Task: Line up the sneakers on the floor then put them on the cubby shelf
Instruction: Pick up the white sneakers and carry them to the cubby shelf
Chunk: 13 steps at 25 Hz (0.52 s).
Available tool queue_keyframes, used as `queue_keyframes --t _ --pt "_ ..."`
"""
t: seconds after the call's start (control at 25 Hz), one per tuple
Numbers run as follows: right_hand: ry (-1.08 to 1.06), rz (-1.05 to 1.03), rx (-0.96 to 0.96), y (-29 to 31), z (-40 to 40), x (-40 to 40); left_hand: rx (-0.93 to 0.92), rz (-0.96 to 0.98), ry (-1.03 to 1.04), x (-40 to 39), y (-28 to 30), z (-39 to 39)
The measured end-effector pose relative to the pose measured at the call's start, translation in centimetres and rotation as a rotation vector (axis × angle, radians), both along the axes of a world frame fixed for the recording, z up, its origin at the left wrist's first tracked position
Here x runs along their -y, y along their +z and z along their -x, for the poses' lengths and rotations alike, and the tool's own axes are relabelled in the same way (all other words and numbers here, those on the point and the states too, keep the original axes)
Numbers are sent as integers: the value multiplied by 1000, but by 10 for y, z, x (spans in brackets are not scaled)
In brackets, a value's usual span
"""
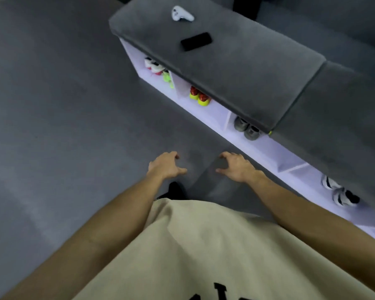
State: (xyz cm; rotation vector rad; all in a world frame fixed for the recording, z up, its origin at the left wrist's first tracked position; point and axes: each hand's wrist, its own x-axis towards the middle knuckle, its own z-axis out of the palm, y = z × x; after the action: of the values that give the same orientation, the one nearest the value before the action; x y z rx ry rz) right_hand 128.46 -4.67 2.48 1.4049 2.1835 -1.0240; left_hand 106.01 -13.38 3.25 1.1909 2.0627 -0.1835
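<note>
Both hands, left (166, 165) and right (236, 167), hang empty, fingers spread; sneakers (200, 96) sit shelved, so a careless nudge risks misaligning pairs.

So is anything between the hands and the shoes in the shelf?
No, nothing visible. Both the left hand and right hand are empty above bare floor, and the cubby shelf fronts are open, with the grey sneakers nearest.

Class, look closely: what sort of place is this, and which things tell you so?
Probably a home entryway: a white cubby shelf holding pairs of sneakers, topped by a grey cushioned bench seat.
</note>
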Motion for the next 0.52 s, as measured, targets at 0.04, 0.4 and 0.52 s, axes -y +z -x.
queue_keyframes --t 0.04,0.4,0.52 --pt "28 7 -11 1 15 -2 0 3 50 7 0 12" --pt "233 23 -69 6 212 -33 -4 -8 325 48 0 182" --pt "282 12 -58 7 296 -35 -21 -28 348 56 3 262"
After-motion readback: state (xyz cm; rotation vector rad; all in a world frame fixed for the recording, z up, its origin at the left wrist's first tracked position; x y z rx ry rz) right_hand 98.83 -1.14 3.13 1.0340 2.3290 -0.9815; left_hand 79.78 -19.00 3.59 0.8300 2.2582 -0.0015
